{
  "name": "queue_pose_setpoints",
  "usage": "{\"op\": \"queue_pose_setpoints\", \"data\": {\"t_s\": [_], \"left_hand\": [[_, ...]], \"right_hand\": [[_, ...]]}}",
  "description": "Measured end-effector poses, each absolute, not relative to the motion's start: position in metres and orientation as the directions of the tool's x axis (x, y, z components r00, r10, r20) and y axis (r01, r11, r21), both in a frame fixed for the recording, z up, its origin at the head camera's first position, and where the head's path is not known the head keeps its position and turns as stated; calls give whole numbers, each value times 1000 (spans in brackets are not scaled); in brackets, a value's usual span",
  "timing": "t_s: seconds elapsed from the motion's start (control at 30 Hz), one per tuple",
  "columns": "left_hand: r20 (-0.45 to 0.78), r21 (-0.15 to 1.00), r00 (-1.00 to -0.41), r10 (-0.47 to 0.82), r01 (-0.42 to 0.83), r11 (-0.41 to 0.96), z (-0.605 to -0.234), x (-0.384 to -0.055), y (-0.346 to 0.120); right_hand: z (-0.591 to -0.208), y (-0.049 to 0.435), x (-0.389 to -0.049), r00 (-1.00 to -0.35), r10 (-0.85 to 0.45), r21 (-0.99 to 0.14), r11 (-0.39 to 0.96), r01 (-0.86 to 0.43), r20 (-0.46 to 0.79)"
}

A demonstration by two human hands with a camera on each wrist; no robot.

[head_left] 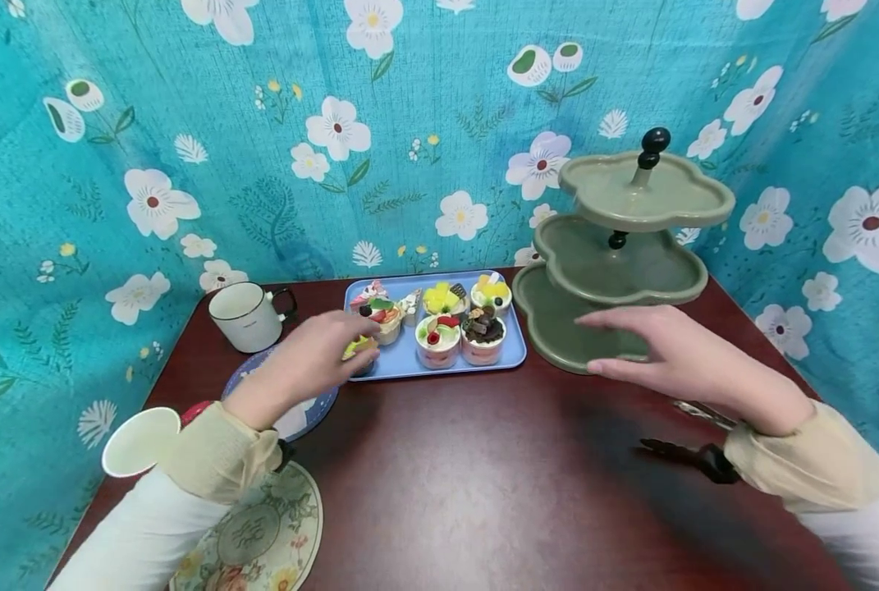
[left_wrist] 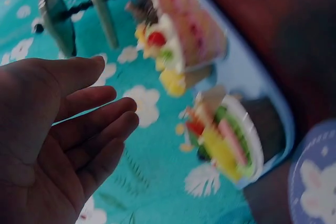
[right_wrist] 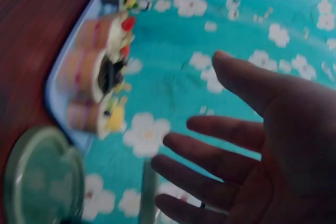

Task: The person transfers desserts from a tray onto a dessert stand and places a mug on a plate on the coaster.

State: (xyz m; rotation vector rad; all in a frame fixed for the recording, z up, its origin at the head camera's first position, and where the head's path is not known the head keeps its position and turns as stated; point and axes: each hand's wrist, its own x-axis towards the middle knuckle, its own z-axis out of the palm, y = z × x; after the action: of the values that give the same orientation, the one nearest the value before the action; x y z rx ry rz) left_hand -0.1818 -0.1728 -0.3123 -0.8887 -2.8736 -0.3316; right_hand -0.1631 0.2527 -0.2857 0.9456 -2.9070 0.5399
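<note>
My left hand (head_left: pixel 313 353) hovers over the left end of a light blue tray (head_left: pixel 395 363), its fingers loosely bent around nothing. It partly covers a dessert cup with yellow and green topping (left_wrist: pixel 226 145), which in the left wrist view stands just past the fingertips. Several more dessert cups fill the tray, among them one with chocolate topping (head_left: pixel 483 335) and one with red fruit (head_left: pixel 437 341). On the right, my right hand (head_left: pixel 675 345) is held in the air with thumb and fingers spread, holding nothing. It overlaps the lowest tier of a green three-tier stand (head_left: pixel 624 263).
At left are a white mug (head_left: pixel 250 320), a blue rabbit plate (head_left: pixel 302 420), a flower-patterned plate (head_left: pixel 262 529) and a cream cup (head_left: pixel 142 443). A dark utensil (head_left: pixel 679 454) lies below my right wrist. A blue floral cloth (head_left: pixel 409 107) hangs behind the table.
</note>
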Motion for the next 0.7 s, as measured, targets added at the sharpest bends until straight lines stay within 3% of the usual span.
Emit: {"op": "queue_pose_setpoints", "data": {"t_s": [0.2, 0.33, 0.5, 0.7], "left_hand": [[48, 186, -780, 624, 620, 762, -337, -178, -158], [-58, 192, -766, 640, 620, 760, -355, -176, -151], [-162, 203, -762, 627, 596, 777, -372, -175, -144], [-177, 176, -749, 638, 614, 769, -381, -176, -143]], "right_hand": [[-311, 299, -158, -800, -582, -294, 747, -596, 144], [-327, 334, -155, -854, -506, -275, 809, -519, 123], [-346, 377, -152, -928, -372, -272, 896, -351, -27], [-372, 411, -149, -939, -297, -304, 923, -237, -171]]}}
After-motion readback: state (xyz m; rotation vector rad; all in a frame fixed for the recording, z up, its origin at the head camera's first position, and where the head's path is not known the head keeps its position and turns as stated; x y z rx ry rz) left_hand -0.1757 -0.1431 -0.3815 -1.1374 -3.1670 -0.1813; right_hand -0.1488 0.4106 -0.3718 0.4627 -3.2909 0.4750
